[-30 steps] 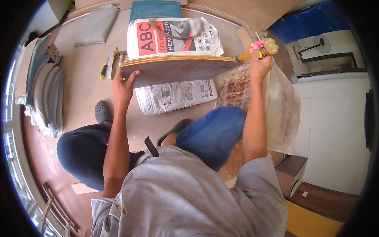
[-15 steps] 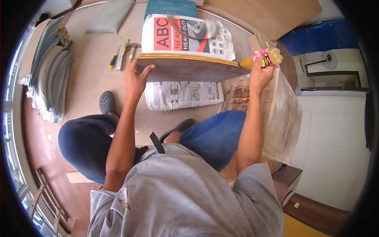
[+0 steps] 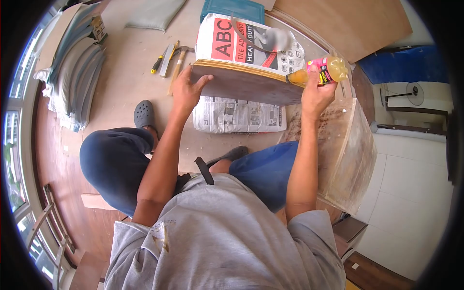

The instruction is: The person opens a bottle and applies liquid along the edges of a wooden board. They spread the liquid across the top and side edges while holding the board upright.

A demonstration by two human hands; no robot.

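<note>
My left hand (image 3: 187, 92) grips the left end of a plywood board (image 3: 246, 87), its thumb over the dark face. The board stands on its long side above a white bag, with the layered yellowish edge facing up. In my right hand (image 3: 318, 99) is a plastic bottle (image 3: 338, 70) with a pink and yellow label, tipped on its side. Yellowish liquid fills part of it. Its narrow tip meets the board's upper edge near the right end. Whether liquid is coming out is too small to tell.
A tile adhesive bag (image 3: 220, 41) lies beyond the board, a printed white bag (image 3: 237, 116) below it. A hammer (image 3: 180, 65), a flat blade (image 3: 167, 59) and a yellow-black tool (image 3: 157, 64) lie at left. Stacked sacks (image 3: 82, 87) stand far left, a stained panel (image 3: 348, 150) at right.
The bottle's tip has moved left along the board's edge, away from the right end. My left hand keeps its hold. The whole view has shifted, so the scene sits further right.
</note>
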